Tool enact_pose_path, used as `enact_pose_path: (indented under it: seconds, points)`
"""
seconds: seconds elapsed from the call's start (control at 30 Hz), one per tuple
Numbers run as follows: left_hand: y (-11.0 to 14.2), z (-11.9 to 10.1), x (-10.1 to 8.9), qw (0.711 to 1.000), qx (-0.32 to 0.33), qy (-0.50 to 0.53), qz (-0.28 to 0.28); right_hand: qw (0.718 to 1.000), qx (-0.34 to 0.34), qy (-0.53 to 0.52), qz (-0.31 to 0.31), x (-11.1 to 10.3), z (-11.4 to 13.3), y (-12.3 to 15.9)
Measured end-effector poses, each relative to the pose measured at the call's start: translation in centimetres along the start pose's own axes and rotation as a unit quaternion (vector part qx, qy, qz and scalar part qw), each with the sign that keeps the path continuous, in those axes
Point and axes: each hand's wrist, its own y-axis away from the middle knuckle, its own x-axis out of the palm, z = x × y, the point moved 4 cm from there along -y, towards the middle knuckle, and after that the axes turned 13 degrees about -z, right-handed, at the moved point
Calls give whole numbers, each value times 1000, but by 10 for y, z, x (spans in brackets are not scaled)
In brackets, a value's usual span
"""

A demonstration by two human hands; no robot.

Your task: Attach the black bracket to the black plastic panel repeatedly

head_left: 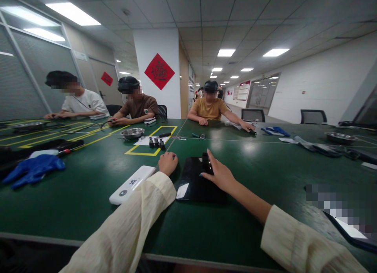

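My left hand [168,163] rests on the table with its fingers curled in, just beyond a white power bank [132,185] marked 26; nothing shows in it. Over a flat black tablet-like pad [193,182] is my right hand [219,173]. Its thumb and index finger sit at opposite ends of a small black block-like part [206,163], which stands on the pad. The kind of this part is unclear, and my palm hides some of it. A white label lies on the pad's near left corner.
Several small black parts [157,143] stand by white paper inside yellow tape. Behind them is a metal bowl [132,133]. Blue gloves [33,169] lie at left, another metal bowl [341,138] at right. A blurred-out device [349,226] lies near right. Three people sit across the table.
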Motion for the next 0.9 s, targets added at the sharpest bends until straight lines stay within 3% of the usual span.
enact_pose_path:
  seconds: [0.1,0.17,0.27,0.37,0.47,0.73,0.9]
  points:
    - [0,-2,-1,1000,12,0,0,995,-41,11,-94,-13,11,3]
    - [1,-4,0,1000,20,2,0,989,-92,14,-113,-19,28,8]
    - [1,-6,0,999,32,5,-6,980,-193,7,-54,-19,59,20]
    - [2,-8,0,999,38,4,-4,979,-203,20,4,-13,74,31]
    - [3,-8,-1,999,35,0,-1,981,-185,36,39,-8,75,36]
    - [4,-8,2,999,39,6,4,954,-266,-15,136,-1,77,36]
    - [5,-10,7,998,62,4,22,947,-270,-35,170,4,79,36]
